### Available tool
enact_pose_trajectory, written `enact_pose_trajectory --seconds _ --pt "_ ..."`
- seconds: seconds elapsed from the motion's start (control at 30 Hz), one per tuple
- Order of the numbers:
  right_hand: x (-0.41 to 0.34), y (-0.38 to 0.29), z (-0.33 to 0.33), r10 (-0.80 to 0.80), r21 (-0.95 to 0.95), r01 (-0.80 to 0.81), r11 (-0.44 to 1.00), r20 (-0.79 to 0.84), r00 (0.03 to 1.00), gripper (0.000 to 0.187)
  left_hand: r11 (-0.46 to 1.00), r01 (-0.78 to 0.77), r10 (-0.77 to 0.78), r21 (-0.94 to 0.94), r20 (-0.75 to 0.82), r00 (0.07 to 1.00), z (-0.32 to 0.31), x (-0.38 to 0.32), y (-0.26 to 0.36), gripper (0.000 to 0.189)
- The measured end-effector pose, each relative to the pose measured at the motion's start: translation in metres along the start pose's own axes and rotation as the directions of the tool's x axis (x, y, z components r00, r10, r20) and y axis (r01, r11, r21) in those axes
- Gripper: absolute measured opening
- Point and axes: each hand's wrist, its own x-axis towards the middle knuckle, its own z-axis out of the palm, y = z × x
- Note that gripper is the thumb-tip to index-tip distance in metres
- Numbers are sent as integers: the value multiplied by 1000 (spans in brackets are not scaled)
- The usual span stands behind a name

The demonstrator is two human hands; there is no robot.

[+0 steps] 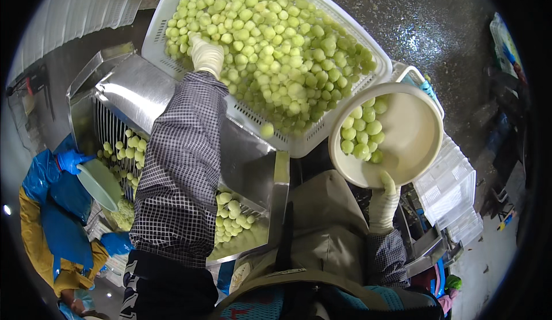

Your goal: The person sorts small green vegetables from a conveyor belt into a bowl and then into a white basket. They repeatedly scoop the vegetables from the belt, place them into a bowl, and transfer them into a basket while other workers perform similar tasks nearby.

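A large white plastic crate full of round, pale green fruits lies before me. My left hand, in a cream glove, reaches over its near left side and touches the fruits; its fingertips are partly hidden among them. To the right, my right hand, in a similar glove, grips the near rim of a cream plastic basin. The basin is tilted, and several green fruits are gathered on its left side. One loose fruit rests on the crate's near rim.
Below my left arm stands a stainless steel machine with slats carrying fruits. At left, a co-worker's blue-gloved hand holds a pale green basin. White crates are stacked at right; the floor is wet.
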Motion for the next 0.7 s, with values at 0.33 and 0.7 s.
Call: enact_pose_trajectory --seconds 0.33,0.7 --pt "14 -41 15 210 218 -184 959 -103 972 56 749 -20 2 -662 -29 1000 19 -35 -1 42" --pt "24 -53 29 115 138 -102 985 -95 989 54 720 -91 109 -688 -18 994 16 -22 18 26"
